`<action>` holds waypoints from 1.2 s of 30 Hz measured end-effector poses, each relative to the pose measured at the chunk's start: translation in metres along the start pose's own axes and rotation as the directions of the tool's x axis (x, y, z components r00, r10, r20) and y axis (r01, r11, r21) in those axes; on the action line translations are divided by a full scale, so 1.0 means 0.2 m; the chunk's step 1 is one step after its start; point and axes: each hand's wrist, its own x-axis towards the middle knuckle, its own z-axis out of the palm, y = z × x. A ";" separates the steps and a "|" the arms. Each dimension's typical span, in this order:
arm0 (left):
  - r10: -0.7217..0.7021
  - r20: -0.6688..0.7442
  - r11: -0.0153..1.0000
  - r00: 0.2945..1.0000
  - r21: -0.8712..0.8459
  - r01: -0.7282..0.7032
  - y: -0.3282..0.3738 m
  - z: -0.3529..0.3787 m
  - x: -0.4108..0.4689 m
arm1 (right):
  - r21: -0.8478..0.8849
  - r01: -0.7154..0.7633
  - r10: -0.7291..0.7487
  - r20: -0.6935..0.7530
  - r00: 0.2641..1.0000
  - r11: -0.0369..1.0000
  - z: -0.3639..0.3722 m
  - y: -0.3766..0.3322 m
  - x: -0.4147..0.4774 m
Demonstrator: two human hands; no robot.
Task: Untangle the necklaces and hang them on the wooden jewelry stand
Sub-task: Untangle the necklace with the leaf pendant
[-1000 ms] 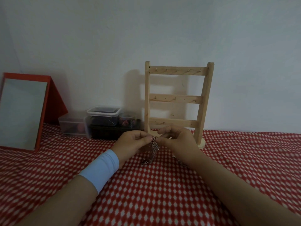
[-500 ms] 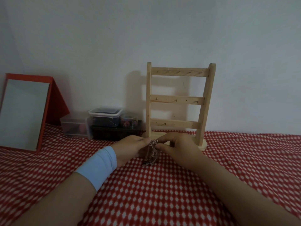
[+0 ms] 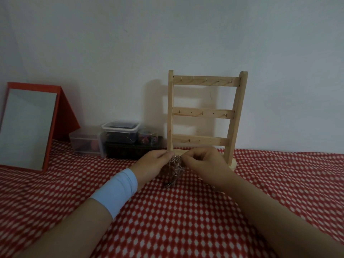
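Red cloth (image 3: 186, 220): white-dotted, it fills the lower half of the frame under your forearms.
Necklaces (image 3: 175, 168): a tangled clump of thin chains at centre frame, held between your two hands just in front of the stand's base. The lower end hangs down and seems to reach the cloth.
Left hand (image 3: 151, 164): your fingertips are drawn together and pinch the clump's upper left side. A pale blue wristband (image 3: 116, 190) wraps that wrist.
Right hand (image 3: 204, 164): your fingers are curled, and thumb and forefinger pinch the clump's upper right side, very near your left fingertips.
Stand (image 3: 202, 113): pale wood, upright right of centre against the wall (image 3: 167, 34). It has three cross rails with small hooks, and your hands hide part of its base.
Mirror (image 3: 28, 127): red-framed, it leans at the left edge on the cloth.
Boxes (image 3: 119, 133): clear plastic, stacked between mirror and stand, with contents too dim to tell.
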 end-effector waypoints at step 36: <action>0.162 -0.015 0.919 0.987 -0.362 -0.157 -0.01 0.02 0.02 | 0.055 -0.418 0.397 0.224 0.890 0.907 -0.05 -0.03 0.04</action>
